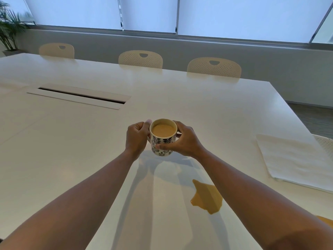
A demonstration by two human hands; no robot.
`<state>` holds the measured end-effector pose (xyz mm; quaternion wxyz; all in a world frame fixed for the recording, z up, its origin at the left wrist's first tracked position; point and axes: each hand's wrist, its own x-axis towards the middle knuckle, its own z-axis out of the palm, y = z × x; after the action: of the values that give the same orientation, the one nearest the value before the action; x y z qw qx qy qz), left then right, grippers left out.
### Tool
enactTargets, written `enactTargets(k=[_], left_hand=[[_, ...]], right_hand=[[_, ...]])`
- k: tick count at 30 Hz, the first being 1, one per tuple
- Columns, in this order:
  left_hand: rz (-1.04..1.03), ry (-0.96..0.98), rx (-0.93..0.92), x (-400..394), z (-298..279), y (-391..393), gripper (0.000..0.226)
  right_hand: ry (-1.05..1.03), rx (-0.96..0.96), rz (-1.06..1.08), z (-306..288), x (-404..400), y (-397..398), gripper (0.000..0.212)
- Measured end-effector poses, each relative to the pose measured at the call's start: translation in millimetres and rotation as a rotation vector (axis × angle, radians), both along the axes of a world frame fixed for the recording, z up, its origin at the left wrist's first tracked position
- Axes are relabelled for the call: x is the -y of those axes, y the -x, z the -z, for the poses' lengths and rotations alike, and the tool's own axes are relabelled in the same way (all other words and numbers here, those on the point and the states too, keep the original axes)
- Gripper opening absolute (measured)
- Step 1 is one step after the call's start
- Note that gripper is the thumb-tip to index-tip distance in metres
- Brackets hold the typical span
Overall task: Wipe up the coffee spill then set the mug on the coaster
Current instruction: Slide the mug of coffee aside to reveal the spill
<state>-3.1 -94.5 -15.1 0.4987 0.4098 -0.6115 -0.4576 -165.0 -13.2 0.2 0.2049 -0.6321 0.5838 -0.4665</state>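
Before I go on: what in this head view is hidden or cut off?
- Coaster: none visible. The orange patch at the right edge, cut off by the frame and the right forearm, cannot be identified.
- Mug handle: covered by the left hand.
- Mug base: whether it touches the table is unclear.
- Coffee spill: right edge hidden behind the forearm.
- Towel: cut off by the right edge.

We see long white table [180, 98] with dark cable slot [81, 96] at left; three cream perforated chairs [140, 59] tucked along far side; potted palm [9, 31] in far left corner; drawn window blinds [243, 17] behind
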Motion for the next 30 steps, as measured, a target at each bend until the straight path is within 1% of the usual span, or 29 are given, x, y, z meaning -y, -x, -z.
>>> enactTargets(k=[10,19,30], left_hand=[[-0.051,-0.081,0.031,16.3,19.3,3.1,0.054],[-0.09,-0.101,0.09,17.7,31.3,3.0,0.057],[-0.102,-0.119,0.104,16.2,35.9,3.2,0.057]], right_hand=[[-0.053,-0.002,-0.011,12.1,17.6,1.9,0.085],[-0.088,0.011,-0.015,21.8,19.4,1.3,0.088],[-0.122,0.002,-0.002,25.3,17.4,-0.1,0.087]])
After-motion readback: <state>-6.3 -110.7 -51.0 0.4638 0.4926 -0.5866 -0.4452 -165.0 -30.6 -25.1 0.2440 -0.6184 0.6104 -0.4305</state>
